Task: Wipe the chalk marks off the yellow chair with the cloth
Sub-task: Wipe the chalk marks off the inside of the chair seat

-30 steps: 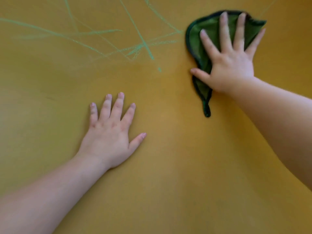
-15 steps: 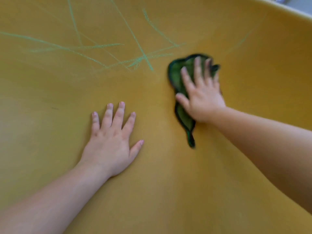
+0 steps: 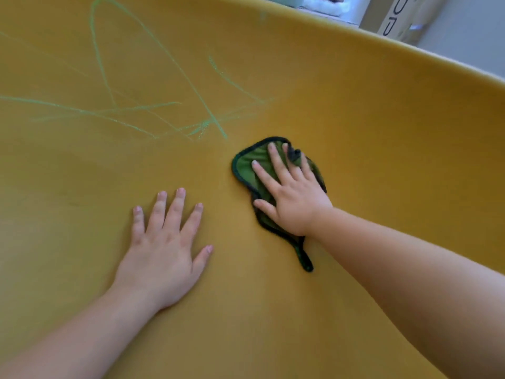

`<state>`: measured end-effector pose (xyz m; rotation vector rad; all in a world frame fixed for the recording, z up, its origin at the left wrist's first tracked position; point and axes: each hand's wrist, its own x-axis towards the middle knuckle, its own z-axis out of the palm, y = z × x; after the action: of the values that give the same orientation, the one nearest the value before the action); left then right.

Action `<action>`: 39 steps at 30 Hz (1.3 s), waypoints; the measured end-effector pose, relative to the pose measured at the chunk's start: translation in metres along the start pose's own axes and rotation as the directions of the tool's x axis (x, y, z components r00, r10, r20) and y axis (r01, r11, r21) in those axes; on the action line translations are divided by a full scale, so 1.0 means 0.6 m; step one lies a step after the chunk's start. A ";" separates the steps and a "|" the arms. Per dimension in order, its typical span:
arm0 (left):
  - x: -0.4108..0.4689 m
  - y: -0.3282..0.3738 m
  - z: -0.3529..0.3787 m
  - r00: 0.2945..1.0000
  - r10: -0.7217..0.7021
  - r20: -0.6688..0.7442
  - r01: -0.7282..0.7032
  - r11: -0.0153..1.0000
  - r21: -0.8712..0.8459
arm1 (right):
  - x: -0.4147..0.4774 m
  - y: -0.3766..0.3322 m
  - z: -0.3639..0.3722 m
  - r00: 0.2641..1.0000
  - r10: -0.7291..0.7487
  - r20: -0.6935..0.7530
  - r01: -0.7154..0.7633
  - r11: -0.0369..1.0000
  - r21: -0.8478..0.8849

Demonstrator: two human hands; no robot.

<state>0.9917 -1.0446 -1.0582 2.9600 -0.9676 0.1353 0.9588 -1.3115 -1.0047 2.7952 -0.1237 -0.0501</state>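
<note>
Green cloth [image 3: 247, 166] under flat right hand [image 3: 292, 199]

clear: chair [image 3: 382, 160] between cloth [image 3: 246, 165] and chalk marks [image 3: 211, 119] | obstacle: left hand [image 3: 164, 247] flat

So the whole surface here is the yellow chair [image 3: 355, 119], a smooth curved shell with its rim arcing across the top right. Pale green chalk marks [image 3: 210, 119] are scribbled over the upper left part, all crossing lines and loops. A green cloth [image 3: 247, 165] with dark edging lies on it just below and right of the scribbles, not quite touching them. The right hand [image 3: 292, 203] is spread flat on top of the cloth. The left hand [image 3: 164, 247] rests palm down on bare yellow near the cloth.
</note>
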 end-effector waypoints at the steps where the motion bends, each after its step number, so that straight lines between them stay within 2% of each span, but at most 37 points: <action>1: -0.001 -0.002 -0.001 1.000 -0.002 0.002 0.002 1.000 0.004 | 0.006 0.031 -0.014 0.993 0.117 -0.001 -0.117 0.993 -0.011; 3: 0.002 -0.002 -0.003 1.000 -0.009 -0.013 0.010 1.000 0.005 | 0.026 0.106 -0.059 0.921 0.378 -0.097 -0.374 0.926 0.056; 5: 0.010 -0.008 -0.010 0.999 0.005 -0.043 -0.005 1.000 -0.008 | 0.047 0.159 -0.104 0.814 0.531 -0.237 -0.510 0.847 0.147; 7: 0.025 -0.024 -0.016 0.993 0.070 -0.095 -0.069 0.998 0.012 | 0.066 0.176 -0.128 0.736 0.584 -0.342 -0.554 0.810 0.191; 9: 0.041 -0.042 -0.021 0.978 0.107 -0.180 -0.105 0.994 0.020 | 0.091 0.155 -0.125 0.732 0.567 -0.378 -0.540 0.821 0.184; 12: 0.052 -0.045 -0.018 0.970 0.053 -0.238 -0.054 0.999 0.002 | 0.120 0.075 -0.091 0.860 0.386 -0.333 -0.370 0.922 0.115; 15: 0.054 -0.043 -0.013 0.972 -0.029 -0.233 0.027 1.000 -0.012 | 0.101 -0.033 -0.047 0.974 0.073 -0.215 -0.053 0.994 0.095; 16: 0.057 -0.044 -0.013 0.972 -0.074 -0.224 0.070 0.997 -0.023 | 0.082 -0.065 -0.031 0.983 -0.057 -0.173 0.072 0.994 0.086; 18: 0.061 -0.045 -0.013 0.972 -0.136 -0.193 0.134 0.991 -0.027 | 0.045 -0.088 -0.005 0.953 -0.280 -0.113 0.286 0.957 0.043; 20: 0.062 -0.043 -0.009 0.976 -0.140 -0.168 0.143 0.990 0.002 | 0.051 -0.048 -0.004 0.921 -0.369 -0.125 0.366 0.929 -0.048; 21: 0.062 -0.041 -0.007 0.979 -0.130 -0.159 0.135 0.991 0.017 | 0.069 -0.016 -0.014 0.929 -0.325 -0.175 0.313 0.945 -0.095; 23: 0.061 -0.042 -0.007 0.981 -0.124 -0.150 0.130 0.991 0.033 | 0.117 0.047 -0.063 0.934 -0.046 -0.354 0.022 0.997 -0.073; 25: 0.061 -0.043 -0.007 0.980 -0.131 -0.148 0.137 0.990 0.031 | 0.160 0.092 -0.128 0.846 0.257 -0.467 -0.248 0.965 0.083; 27: 0.061 -0.042 -0.005 0.980 -0.130 -0.151 0.135 0.991 0.024 | 0.187 0.097 -0.171 0.761 0.383 -0.524 -0.335 0.923 0.190; 29: 0.062 -0.040 -0.005 0.980 -0.128 -0.153 0.133 0.991 0.017 | 0.201 0.068 -0.177 0.748 0.388 -0.538 -0.312 0.921 0.231; 31: 0.064 -0.038 -0.005 0.980 -0.128 -0.155 0.132 0.991 0.015 | 0.200 0.018 -0.144 0.809 0.295 -0.509 -0.230 0.955 0.188; 34: 0.065 -0.036 -0.004 0.978 -0.123 -0.167 0.128 0.992 0.017 | 0.159 -0.063 -0.066 0.901 0.036 -0.432 0.008 0.995 0.099; 37: 0.065 -0.035 -0.006 0.978 -0.127 -0.163 0.133 0.991 0.028 | 0.078 -0.103 0.003 0.916 -0.246 -0.316 0.270 0.962 0.035; 39: 0.063 -0.035 -0.007 0.978 -0.130 -0.161 0.139 0.989 0.042 | 0.057 -0.076 0.013 0.882 -0.422 -0.210 0.419 0.906 -0.058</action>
<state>1.0343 -1.0496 -1.0507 2.9948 -0.7538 0.3915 0.9961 -1.2748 -1.0283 2.7398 0.5390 0.1519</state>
